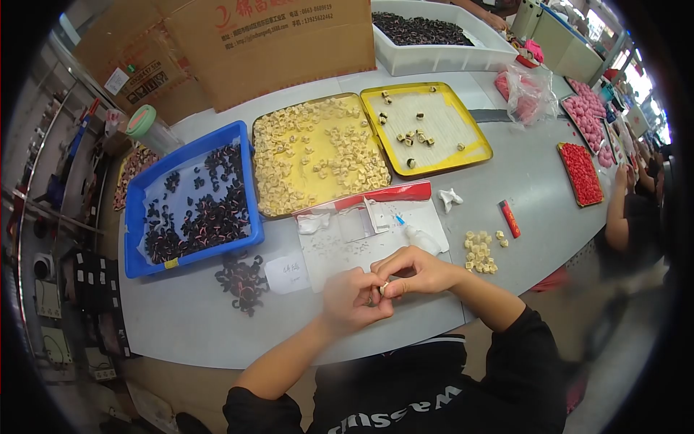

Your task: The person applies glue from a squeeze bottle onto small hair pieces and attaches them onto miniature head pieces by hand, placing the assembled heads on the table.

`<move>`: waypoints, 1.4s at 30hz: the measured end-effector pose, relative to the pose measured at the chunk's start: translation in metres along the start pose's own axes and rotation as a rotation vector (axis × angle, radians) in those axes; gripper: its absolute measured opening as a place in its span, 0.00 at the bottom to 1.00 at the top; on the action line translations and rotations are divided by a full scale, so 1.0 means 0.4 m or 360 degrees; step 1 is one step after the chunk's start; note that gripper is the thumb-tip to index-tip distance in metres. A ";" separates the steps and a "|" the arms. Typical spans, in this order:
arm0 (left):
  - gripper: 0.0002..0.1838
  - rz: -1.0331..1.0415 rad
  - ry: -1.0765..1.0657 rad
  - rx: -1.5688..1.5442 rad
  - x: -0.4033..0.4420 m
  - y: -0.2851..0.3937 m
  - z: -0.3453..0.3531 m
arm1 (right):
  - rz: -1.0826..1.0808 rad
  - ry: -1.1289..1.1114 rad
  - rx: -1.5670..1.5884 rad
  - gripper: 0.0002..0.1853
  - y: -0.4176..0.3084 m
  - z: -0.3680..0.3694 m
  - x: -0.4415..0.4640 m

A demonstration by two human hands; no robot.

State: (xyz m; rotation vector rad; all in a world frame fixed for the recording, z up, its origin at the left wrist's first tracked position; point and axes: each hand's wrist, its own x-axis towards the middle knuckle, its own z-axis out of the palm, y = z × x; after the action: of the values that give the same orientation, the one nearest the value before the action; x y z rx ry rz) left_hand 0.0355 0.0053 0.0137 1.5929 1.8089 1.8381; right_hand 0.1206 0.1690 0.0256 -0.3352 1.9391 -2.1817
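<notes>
Grey table (181, 325), blue bin (135, 242), yellow trays (447, 126), perhaps tissue (450, 199)

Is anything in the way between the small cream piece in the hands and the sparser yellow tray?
Yes: a blue-tipped white bottle and red-edged white board lie between the cream piece and the yellow tray; both look low.

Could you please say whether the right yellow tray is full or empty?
Nearly empty: only scattered pieces lie in the yellow tray, its base mostly showing.

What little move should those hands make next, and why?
Probably a gentle press by the right hand on the small piece: that hand pinches it, the left hand is right beside it, and the white bottle lies untouched.
</notes>
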 end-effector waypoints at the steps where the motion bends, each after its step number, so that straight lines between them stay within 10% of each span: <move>1: 0.13 -0.0004 0.0000 0.0004 -0.001 -0.001 0.000 | -0.0002 0.0002 0.0000 0.11 0.000 0.000 0.000; 42: 0.24 0.0298 0.0025 -0.0044 0.010 -0.017 0.006 | -0.0009 -0.0008 0.0030 0.10 0.002 0.000 0.001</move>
State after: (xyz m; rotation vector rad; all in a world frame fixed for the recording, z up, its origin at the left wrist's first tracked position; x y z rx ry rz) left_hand 0.0315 0.0115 0.0099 1.7974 1.6833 1.9479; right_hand 0.1202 0.1689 0.0247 -0.3429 1.9159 -2.1992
